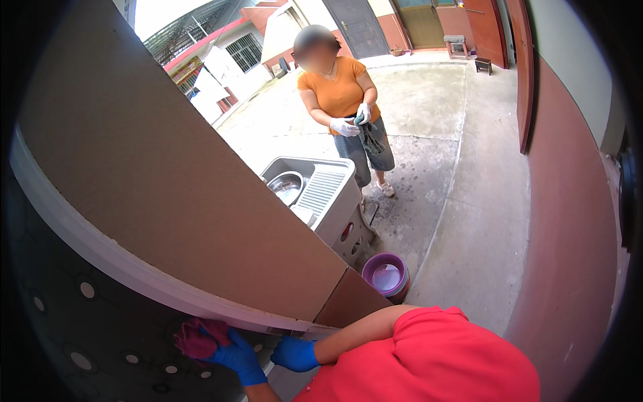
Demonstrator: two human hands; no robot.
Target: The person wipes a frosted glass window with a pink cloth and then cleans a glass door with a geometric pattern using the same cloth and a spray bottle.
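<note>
My left hand (pixel 236 354), in a blue glove, holds a bunched maroon cloth (pixel 201 339). The cloth lies against a dark panel (pixel 120 321) patterned with pale oval dots, close to its whitish frame (pixel 100 236). My right hand (pixel 296 354), also blue-gloved, is curled beside the frame's lower end, just right of the left hand. Its fingers point away from view, so whether they grip the panel's edge cannot be told. The red sleeve and shirt (pixel 432 357) of my own clothing fill the lower right.
Beyond the brown wall (pixel 201 201) stands a grey washing sink (pixel 331 211) with a metal basin (pixel 286 187). Purple buckets or basins (pixel 384 271) sit stacked on the concrete. A person in orange (pixel 336 95) wears white gloves and holds a dark cloth (pixel 370 138). A reddish wall (pixel 567 201) borders the right.
</note>
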